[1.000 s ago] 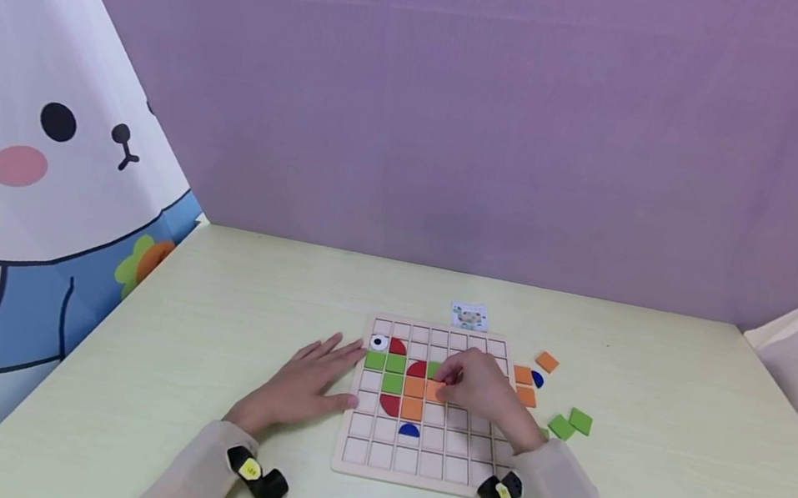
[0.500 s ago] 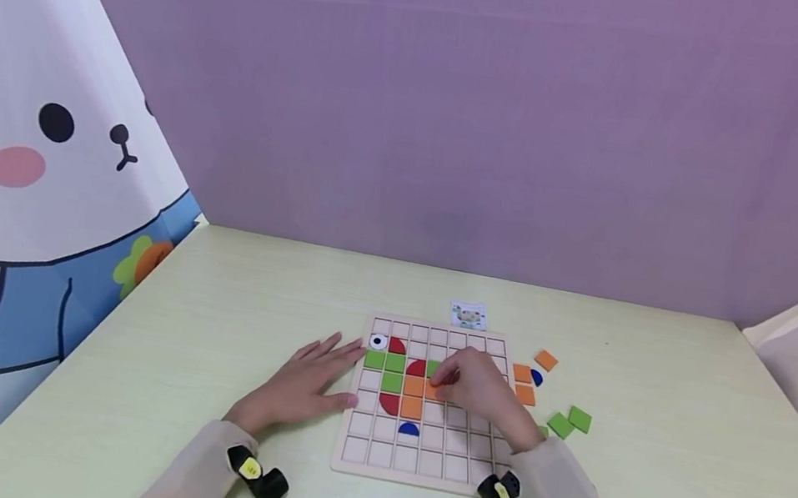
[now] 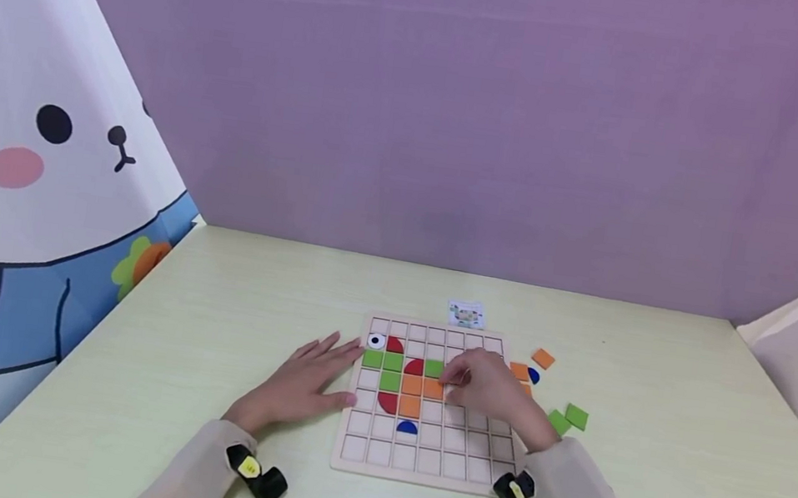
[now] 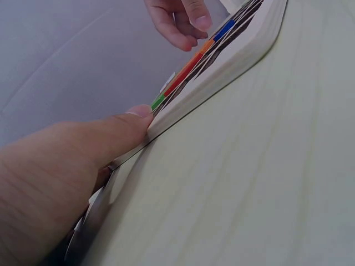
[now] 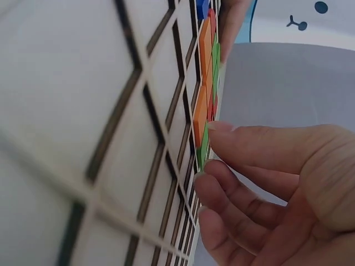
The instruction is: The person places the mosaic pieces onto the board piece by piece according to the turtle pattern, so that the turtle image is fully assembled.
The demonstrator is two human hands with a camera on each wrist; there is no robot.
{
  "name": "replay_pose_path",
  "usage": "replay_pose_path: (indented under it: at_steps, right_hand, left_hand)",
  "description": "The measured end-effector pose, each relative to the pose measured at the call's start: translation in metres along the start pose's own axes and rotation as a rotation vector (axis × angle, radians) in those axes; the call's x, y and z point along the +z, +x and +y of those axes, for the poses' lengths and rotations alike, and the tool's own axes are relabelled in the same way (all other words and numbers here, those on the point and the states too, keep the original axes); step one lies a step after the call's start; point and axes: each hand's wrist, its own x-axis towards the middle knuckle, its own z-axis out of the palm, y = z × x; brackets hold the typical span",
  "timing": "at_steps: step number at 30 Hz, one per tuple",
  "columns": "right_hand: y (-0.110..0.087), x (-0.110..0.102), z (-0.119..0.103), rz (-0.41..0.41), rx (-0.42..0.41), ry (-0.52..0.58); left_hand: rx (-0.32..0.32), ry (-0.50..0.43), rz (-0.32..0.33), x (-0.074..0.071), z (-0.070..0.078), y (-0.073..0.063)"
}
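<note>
A square wooden grid board [image 3: 387, 476] lies on the table, with colored tiles set in its left and middle cells. My right hand [image 3: 490, 386] hovers low over it, just right of an orange square tile [image 3: 433, 389] and a green tile [image 3: 433, 368]. In the right wrist view its thumb and fingers [image 5: 266, 147] are apart and hold nothing. My left hand [image 3: 298, 383] lies spread at the board's left side, fingertips and thumb against the edge. Other set tiles include an eye tile [image 3: 376, 341], red quarter-round pieces [image 3: 387, 403] and a blue half-round [image 3: 407, 428].
Loose orange tiles [image 3: 543, 358], a blue half-round piece [image 3: 534, 376] and green tiles [image 3: 576, 416] lie right of the board. A small printed card [image 3: 466, 314] lies behind it. A purple cloth wall [image 3: 491, 126] rises at the table's back edge.
My right hand has let go of the orange tile and shifted slightly right, leaving it flat in its cell. My left hand has stayed in place.
</note>
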Motion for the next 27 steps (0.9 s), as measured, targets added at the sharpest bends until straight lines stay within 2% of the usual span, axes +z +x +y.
replay_pose_path:
  at_steps: [4,11,22,27]
  right_hand:
    - [-0.005,-0.007,0.006,0.003,0.015,-0.017]
    - [-0.018,-0.019,0.017,0.037,0.023,0.014]
    - [-0.040,-0.034,0.050,0.063,0.014,-0.017]
    - [-0.050,-0.039,0.059,0.059,0.042,-0.027]
  left_hand:
    - [-0.002,-0.003,-0.001,0.001,-0.001,0.000]
    - [0.004,0.001,0.004,0.002,-0.001,0.000]
    - [0.001,0.003,0.008,0.002,-0.001,0.000]
    - [0.009,-0.001,0.011,0.003,-0.002,0.001]
